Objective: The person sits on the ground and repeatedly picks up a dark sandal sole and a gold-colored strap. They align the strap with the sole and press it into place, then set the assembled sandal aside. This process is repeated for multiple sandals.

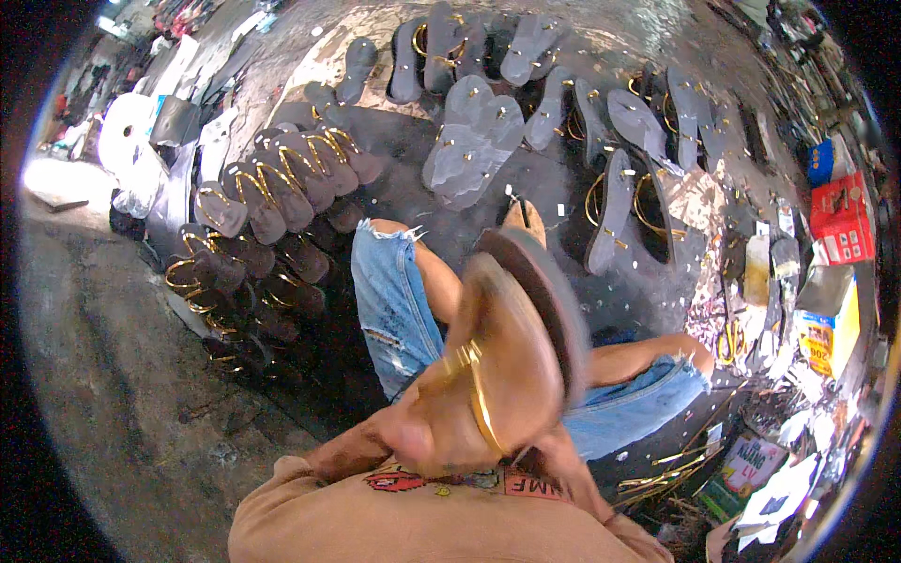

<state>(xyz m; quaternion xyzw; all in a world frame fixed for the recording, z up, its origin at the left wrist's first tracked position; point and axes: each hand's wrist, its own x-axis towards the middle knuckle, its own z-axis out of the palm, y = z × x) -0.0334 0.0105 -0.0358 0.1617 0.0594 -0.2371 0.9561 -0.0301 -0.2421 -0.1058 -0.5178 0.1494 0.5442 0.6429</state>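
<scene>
Close in front of my chest, a sandal with a smooth tan sole and a thin gold strap is held up, smeared by motion. A second, darker sole shows along its far right edge; whether the two are joined I cannot tell. My left hand is closed on the sandal's lower left side, its fingers blurred. Behind the sandal's lower right, my right hand is mostly covered, and its fingers are hidden. Between my bent legs in torn jeans, the dark work surface shows.
Rows of dark sandals with gold straps stand to the left. More grey soles lie ahead and to the right. A red box and a yellow-and-white box stand far right. Loose gold strips and a green tin lie near right.
</scene>
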